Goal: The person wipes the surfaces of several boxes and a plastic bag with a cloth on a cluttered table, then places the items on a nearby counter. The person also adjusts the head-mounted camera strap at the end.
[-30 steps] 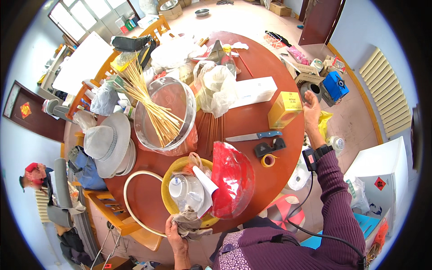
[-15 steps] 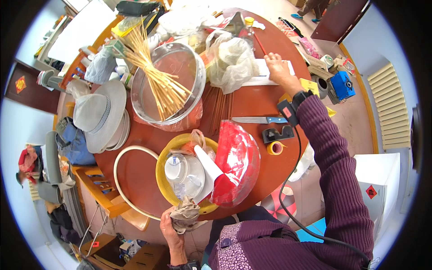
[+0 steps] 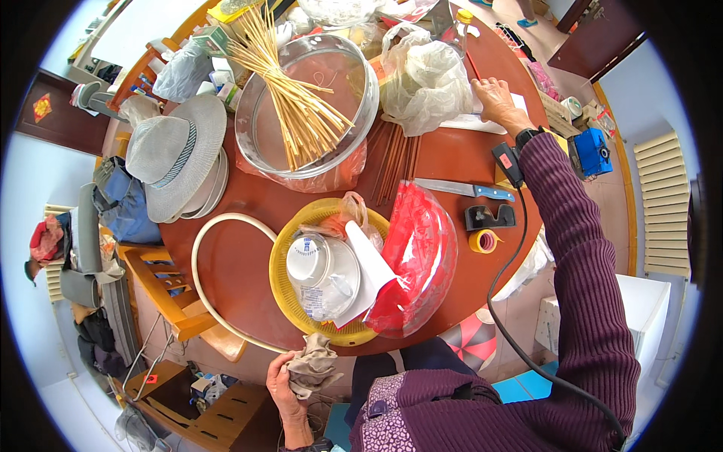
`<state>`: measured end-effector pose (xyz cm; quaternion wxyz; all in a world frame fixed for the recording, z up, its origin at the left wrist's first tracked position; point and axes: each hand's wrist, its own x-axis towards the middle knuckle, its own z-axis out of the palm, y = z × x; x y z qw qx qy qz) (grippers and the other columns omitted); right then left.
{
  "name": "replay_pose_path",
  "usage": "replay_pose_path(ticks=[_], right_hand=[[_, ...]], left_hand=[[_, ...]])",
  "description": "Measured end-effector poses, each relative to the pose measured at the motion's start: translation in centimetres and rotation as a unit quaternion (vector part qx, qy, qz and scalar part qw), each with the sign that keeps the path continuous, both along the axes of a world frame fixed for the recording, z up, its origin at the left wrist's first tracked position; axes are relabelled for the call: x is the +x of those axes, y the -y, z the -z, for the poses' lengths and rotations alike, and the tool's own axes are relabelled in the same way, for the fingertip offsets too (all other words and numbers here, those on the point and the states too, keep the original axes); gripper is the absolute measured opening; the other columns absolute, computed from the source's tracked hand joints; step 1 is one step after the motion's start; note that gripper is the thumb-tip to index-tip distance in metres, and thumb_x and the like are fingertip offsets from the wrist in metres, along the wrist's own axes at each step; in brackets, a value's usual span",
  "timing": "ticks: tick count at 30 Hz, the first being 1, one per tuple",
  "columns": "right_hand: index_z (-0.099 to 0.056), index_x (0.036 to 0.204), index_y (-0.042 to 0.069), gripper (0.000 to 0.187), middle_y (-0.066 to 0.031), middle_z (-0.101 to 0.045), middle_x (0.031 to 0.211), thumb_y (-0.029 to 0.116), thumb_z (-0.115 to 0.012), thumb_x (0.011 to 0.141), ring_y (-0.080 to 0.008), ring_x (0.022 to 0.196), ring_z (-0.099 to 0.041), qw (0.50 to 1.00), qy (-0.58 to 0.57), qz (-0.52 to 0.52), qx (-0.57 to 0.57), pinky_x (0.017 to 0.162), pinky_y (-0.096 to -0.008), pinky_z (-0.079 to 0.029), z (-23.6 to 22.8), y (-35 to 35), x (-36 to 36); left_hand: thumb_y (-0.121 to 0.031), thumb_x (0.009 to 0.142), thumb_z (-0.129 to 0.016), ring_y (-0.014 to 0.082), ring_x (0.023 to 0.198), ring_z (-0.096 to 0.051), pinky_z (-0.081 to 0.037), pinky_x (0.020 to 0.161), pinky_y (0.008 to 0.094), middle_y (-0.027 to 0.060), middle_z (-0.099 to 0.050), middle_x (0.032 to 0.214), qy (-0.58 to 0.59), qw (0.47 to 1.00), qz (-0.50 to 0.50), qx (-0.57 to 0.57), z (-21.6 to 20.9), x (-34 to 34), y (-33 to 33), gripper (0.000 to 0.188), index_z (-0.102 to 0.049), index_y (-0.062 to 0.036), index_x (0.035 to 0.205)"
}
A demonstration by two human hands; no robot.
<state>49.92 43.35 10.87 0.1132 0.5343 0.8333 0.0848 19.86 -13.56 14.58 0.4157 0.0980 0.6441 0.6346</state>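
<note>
My left hand [image 3: 283, 388] is closed on a crumpled grey-brown cloth [image 3: 313, 366], just off the table's near edge. Beside it on the table stands a yellow plastic basket [image 3: 280, 275] with clear plastic containers [image 3: 320, 279], a white sheet [image 3: 367, 275] and a crumpled bag inside. A shiny red plastic package [image 3: 418, 256] leans over the basket's right side. My right hand [image 3: 501, 104] is stretched far out over a flat white thing [image 3: 465, 125], fingers bent and apart. Its fingertips are close to a thin red stick [image 3: 473, 65]; touching or not, I cannot tell.
A round sieve [image 3: 248, 128] carries a bundle of bamboo sticks [image 3: 290, 94]. Brown sticks [image 3: 395, 162], a blue-handled knife [image 3: 471, 190], a black holder [image 3: 489, 217] and yellow tape [image 3: 483, 241] lie to the right. Hats [image 3: 181, 154] and a pale hoop [image 3: 197, 264] are left. A cable [image 3: 501, 294] trails from my right wrist.
The view has shifted, so the table appears farther left and up around me. My left hand, with the cloth, has come away from the basket's rim. My right hand remains stretched out.
</note>
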Motion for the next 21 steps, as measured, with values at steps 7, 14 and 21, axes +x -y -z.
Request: replay_pose_path(ticks=[7, 14, 21], right_hand=[[-0.054, 0.116, 0.009, 0.070, -0.0069, -0.061, 0.112, 0.009, -0.082, 0.052, -0.0263, 0.115, -0.051, 1.000, 0.013, -0.002, 0.001, 0.090, -0.0418, -0.039, -0.8, 0.4, 0.9], [-0.054, 0.118, 0.010, 0.073, -0.0046, -0.061, 0.115, 0.009, -0.083, 0.051, -0.0235, 0.114, -0.052, 0.999, 0.023, -0.025, 0.022, 0.089, -0.0403, -0.042, -2.5, -0.5, 2.3], [-0.053, 0.120, 0.010, 0.078, -0.0043, -0.060, 0.116, 0.010, -0.085, 0.049, -0.0238, 0.114, -0.052, 0.998, 0.051, -0.018, 0.044, 0.091, -0.0431, -0.041, -7.0, -0.8, 4.1]], left_hand=[[-0.015, 0.089, -0.050, 0.0205, 0.096, -0.060, -0.046, 0.091, 0.0331, 0.0137, -0.063, 0.102, -0.004, 1.000, 0.012, 0.001, 0.4, -0.3, -0.4, 0.025, -0.058, 0.0031, 0.105], [-0.010, 0.085, -0.051, 0.0216, 0.098, -0.058, -0.043, 0.093, 0.0337, 0.0150, -0.063, 0.104, 0.010, 1.000, 0.010, 0.001, 0.6, -0.2, -1.2, 0.022, -0.061, 0.0037, 0.099], [-0.012, 0.086, -0.052, 0.0234, 0.101, -0.056, -0.041, 0.095, 0.0358, 0.0167, -0.061, 0.105, 0.008, 0.998, 0.048, 0.034, 0.3, -0.3, -2.7, 0.021, -0.062, 0.0037, 0.095]])
